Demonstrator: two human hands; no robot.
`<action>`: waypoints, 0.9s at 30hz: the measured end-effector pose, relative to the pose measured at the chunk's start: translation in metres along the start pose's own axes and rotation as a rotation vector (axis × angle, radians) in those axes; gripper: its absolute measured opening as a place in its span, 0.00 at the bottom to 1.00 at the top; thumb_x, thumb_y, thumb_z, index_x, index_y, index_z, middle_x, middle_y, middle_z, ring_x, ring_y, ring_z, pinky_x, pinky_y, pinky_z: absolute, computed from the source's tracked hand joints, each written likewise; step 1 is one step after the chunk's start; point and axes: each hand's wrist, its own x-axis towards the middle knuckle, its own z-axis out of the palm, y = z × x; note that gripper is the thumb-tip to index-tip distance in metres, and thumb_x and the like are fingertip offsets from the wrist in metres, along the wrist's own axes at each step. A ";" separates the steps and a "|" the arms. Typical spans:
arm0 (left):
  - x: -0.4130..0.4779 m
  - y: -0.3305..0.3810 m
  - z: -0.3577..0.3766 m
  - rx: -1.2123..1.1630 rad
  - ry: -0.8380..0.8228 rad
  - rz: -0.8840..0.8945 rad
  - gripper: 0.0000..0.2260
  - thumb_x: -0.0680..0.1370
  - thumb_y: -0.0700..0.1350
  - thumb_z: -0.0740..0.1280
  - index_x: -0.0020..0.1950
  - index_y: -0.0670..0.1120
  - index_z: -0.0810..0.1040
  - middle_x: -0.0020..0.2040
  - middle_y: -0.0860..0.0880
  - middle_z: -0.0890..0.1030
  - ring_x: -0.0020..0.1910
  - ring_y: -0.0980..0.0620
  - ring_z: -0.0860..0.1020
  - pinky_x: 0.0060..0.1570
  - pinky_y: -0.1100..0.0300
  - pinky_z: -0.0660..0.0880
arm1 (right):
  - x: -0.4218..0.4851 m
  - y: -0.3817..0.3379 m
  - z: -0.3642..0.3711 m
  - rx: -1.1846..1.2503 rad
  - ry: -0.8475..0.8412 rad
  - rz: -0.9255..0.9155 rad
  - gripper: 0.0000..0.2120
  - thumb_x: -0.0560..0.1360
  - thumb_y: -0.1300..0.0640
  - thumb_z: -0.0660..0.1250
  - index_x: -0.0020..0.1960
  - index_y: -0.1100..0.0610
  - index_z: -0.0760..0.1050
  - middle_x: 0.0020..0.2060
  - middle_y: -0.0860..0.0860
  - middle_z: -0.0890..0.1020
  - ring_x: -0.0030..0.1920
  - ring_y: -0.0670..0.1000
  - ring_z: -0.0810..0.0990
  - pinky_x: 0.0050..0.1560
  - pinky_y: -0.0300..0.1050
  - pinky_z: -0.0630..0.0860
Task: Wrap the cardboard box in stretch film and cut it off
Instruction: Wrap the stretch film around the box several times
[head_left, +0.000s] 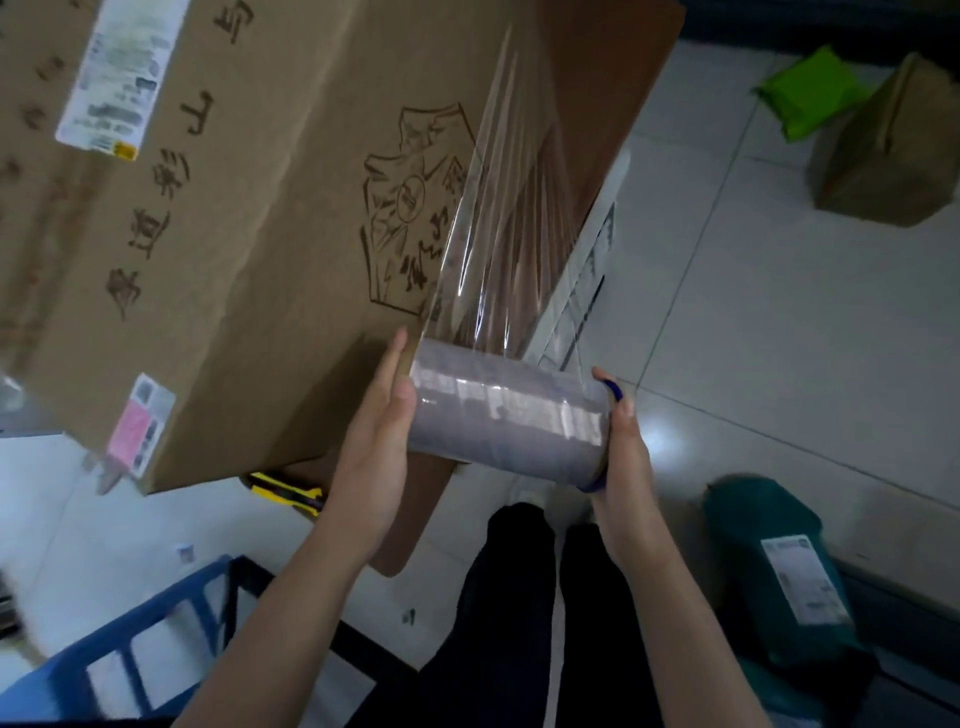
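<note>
Both forearms reach forward from the bottom of the view. Left hand (375, 441) lies flat, palm pressed against the left end of the stretch film roll (506, 415), fingers extended along it. Right hand (626, 462) cups the opposite end, thumb hooked over a blue end cap (613, 391). Between the two palms the roll is held horizontal. From its far side a sheet of clear film (501, 223) runs up, wrinkled lengthwise, to the right edge of the large cardboard box (249, 218), which stands directly beyond the hands and bears printed characters and shipping labels. Below the left hand a yellow-and-black utility knife (288, 492) lies partly hidden. Right of the right hand sits a dark green parcel (779, 571) on the tiled floor (779, 338).
</note>
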 end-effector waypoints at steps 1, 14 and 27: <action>0.000 -0.001 -0.005 0.007 -0.024 0.007 0.15 0.77 0.57 0.54 0.64 0.69 0.65 0.69 0.64 0.66 0.70 0.64 0.63 0.72 0.50 0.59 | -0.003 0.005 0.001 0.001 0.007 0.004 0.17 0.72 0.35 0.55 0.53 0.34 0.78 0.50 0.40 0.85 0.54 0.45 0.83 0.49 0.43 0.79; -0.010 -0.017 -0.058 0.075 -0.232 0.132 0.18 0.78 0.58 0.53 0.68 0.66 0.61 0.63 0.76 0.64 0.65 0.75 0.62 0.58 0.79 0.61 | -0.033 0.051 0.033 0.057 0.174 -0.059 0.17 0.71 0.36 0.57 0.52 0.38 0.80 0.44 0.39 0.86 0.45 0.42 0.85 0.39 0.39 0.80; -0.074 -0.058 -0.100 0.089 -0.241 0.193 0.18 0.78 0.57 0.55 0.69 0.60 0.66 0.65 0.67 0.71 0.66 0.67 0.68 0.60 0.73 0.65 | -0.086 0.113 0.050 0.212 0.253 -0.006 0.24 0.64 0.31 0.60 0.50 0.44 0.81 0.49 0.50 0.85 0.45 0.48 0.85 0.46 0.48 0.79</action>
